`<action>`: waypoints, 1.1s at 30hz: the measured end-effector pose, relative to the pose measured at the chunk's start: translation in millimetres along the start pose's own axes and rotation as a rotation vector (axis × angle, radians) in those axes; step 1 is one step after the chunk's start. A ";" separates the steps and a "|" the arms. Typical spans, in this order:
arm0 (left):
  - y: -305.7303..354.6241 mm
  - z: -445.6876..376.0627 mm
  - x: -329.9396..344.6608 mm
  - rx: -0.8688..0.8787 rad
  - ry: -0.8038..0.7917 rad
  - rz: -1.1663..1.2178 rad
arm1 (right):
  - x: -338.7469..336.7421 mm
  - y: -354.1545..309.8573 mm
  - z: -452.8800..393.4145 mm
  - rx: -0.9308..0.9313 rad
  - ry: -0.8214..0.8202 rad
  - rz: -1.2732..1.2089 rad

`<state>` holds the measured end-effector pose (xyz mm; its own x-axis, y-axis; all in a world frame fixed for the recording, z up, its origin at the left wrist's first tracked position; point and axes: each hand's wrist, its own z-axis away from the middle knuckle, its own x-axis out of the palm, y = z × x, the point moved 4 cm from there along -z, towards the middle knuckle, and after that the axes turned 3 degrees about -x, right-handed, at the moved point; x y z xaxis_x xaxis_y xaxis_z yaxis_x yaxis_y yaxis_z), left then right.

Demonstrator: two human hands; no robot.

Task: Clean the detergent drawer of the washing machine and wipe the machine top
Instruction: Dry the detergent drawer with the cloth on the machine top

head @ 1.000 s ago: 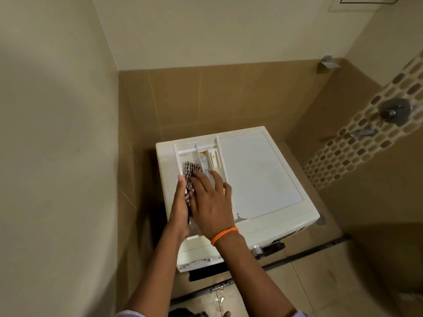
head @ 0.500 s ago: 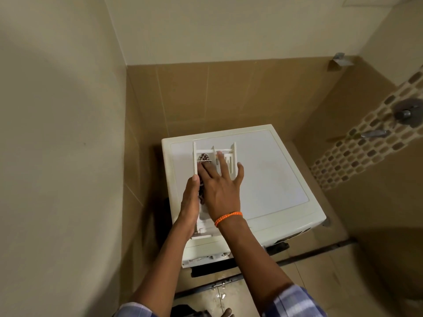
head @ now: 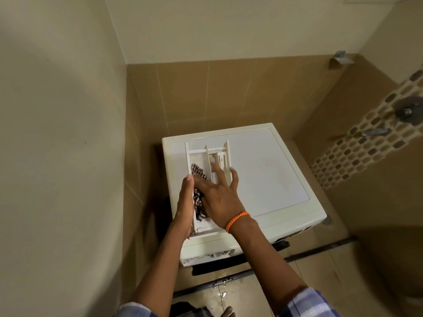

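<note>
Fingers (head: 215, 172) of the right hand (head: 217, 195) spread wide over the drawer (head: 198, 154), pressing a checked cloth (head: 198, 195) into its left compartment, while the left hand (head: 185, 202) lies flat along the drawer's left wall, fingers straight and together. Removed from its slot, the drawer rests on the left half of the washer (head: 263, 175) top, its long axis running near to far, front panel at the near edge. An orange band (head: 237, 220) circles the right wrist. Bare white lid lies open to the right of the drawer. The washer stands in a tiled corner, close to the left wall; taps (head: 375, 132) project from the mosaic strip at far right, and wet floor (head: 229, 291) shows in front.
</note>
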<state>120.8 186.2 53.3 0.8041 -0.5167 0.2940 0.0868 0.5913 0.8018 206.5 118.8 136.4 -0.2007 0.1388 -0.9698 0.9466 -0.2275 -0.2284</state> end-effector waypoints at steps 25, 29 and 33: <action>16.7 26.8 20.0 0.091 -0.007 -0.168 | 24.1 8.9 -15.6 0.062 -0.091 -0.038; 11.6 24.7 20.8 0.114 0.007 -0.200 | 26.6 13.4 -11.2 0.038 -0.068 0.117; 13.5 22.8 18.2 0.115 0.009 -0.195 | 16.8 -1.0 -14.6 0.137 0.016 0.260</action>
<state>123.2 170.6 81.4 0.7838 -0.6088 0.1230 0.1743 0.4057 0.8972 205.8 135.5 121.6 0.0494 0.0738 -0.9960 0.9228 -0.3850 0.0173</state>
